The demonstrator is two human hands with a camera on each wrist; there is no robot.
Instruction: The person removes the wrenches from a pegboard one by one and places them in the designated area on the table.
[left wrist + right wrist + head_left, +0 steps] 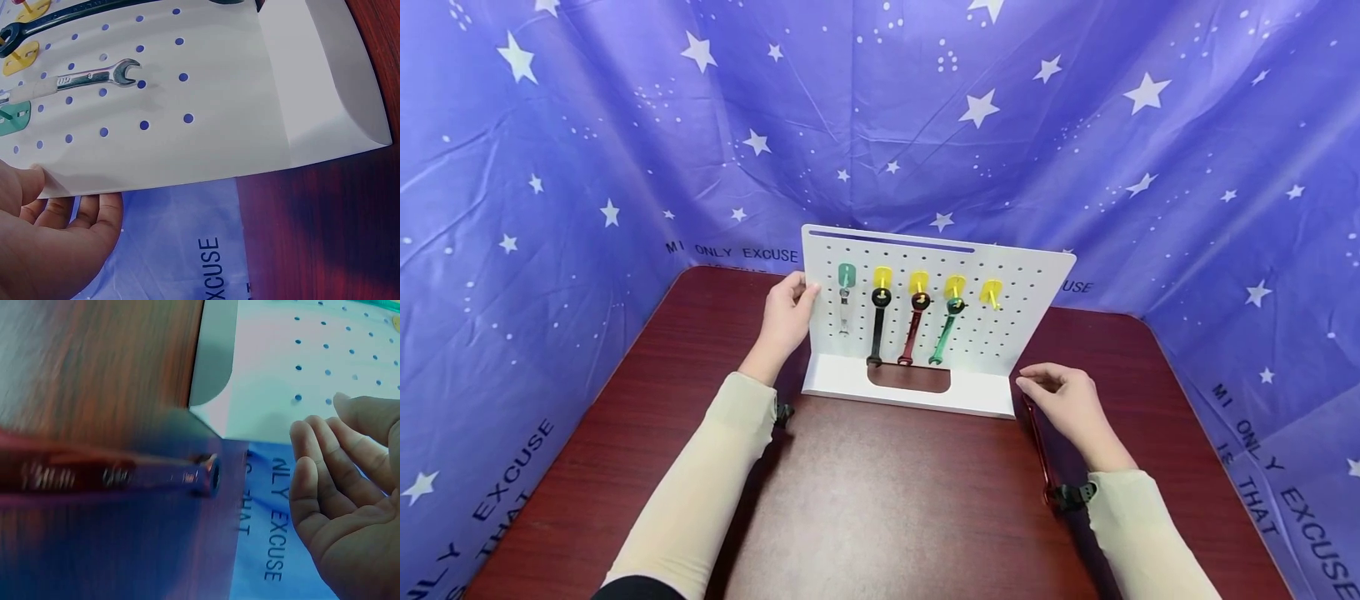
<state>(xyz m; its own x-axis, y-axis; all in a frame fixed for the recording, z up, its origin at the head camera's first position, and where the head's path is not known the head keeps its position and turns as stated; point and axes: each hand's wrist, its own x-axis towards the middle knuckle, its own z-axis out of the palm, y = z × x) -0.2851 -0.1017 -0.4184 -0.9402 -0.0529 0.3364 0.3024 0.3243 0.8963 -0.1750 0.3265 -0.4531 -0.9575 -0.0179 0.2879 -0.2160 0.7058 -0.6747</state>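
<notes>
A white pegboard stand (1026, 287) stands on the table, gripped at its left edge by my left hand (788, 315), thumb in front and fingers behind. Beside its lower right corner, my right hand (1063, 404) has loosely bent fingers; the right wrist view shows nothing between them. Close under that hand is a red wrench (94, 472), lying lengthwise toward me. From hooks on the board hang a small silver wrench (94, 78), a black wrench (877, 333), a dark red wrench (912, 333) and a green wrench (945, 333). The rightmost yellow hook (992, 293) bears no wrench.
The dark reddish wooden table (880, 500) extends around the stand. A purple cloth (865, 108) with white stars and lettering surrounds its back and sides. The stand's white base (981, 396) has a cut-out opening at its middle.
</notes>
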